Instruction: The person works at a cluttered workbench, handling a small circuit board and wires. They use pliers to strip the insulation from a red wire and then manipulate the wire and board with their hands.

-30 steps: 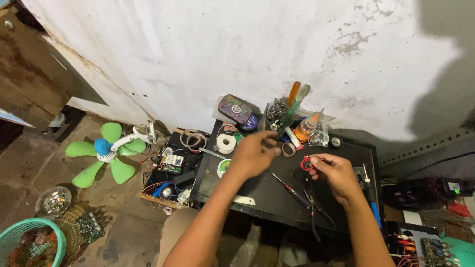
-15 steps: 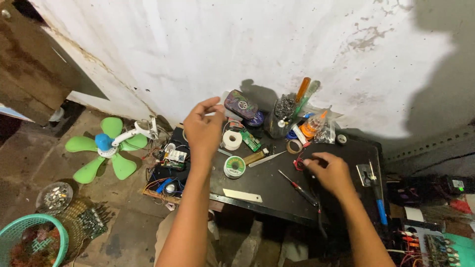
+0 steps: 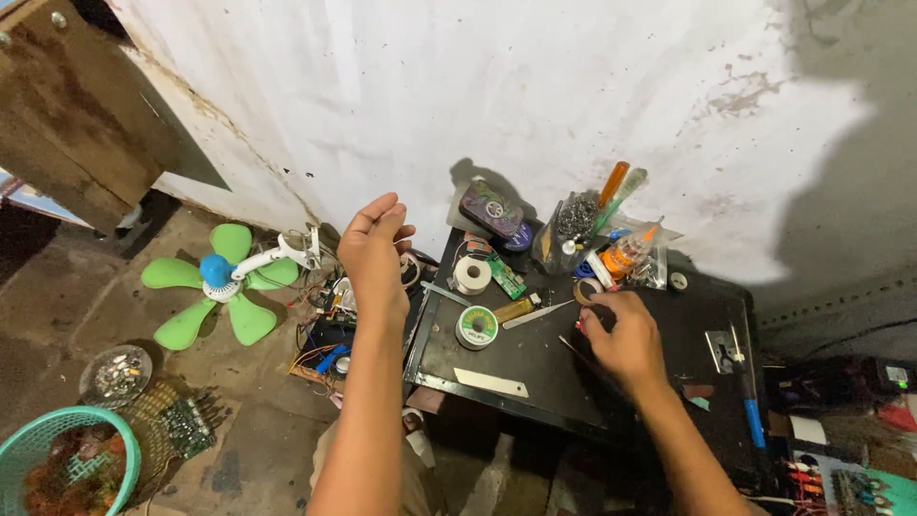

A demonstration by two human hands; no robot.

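Observation:
My left hand (image 3: pixel 374 253) is raised above the left edge of the low black table (image 3: pixel 669 330), seen from its back with the fingers loosely together; the palm side is hidden. Below it lies a pile of wires and circuit boards (image 3: pixel 330 339). My right hand (image 3: pixel 626 339) rests on the table with its fingers pinched together beside a tape ring (image 3: pixel 585 290), and a bit of red shows at its lower edge. A green solder spool (image 3: pixel 476 327) and a white tape roll (image 3: pixel 471 274) sit between the hands.
A jar of screws (image 3: pixel 576 218) and an orange-handled screwdriver (image 3: pixel 613 183) stand at the table's back by the white wall. A blue-handled tool (image 3: pixel 755 420) lies on the right. On the floor are a green fan (image 3: pixel 224 277), a dish (image 3: pixel 115 373) and a teal basket (image 3: pixel 57 468).
My left hand has lifted from the table's middle and swung left, past the table's edge. My right hand has shifted slightly back toward the tape ring.

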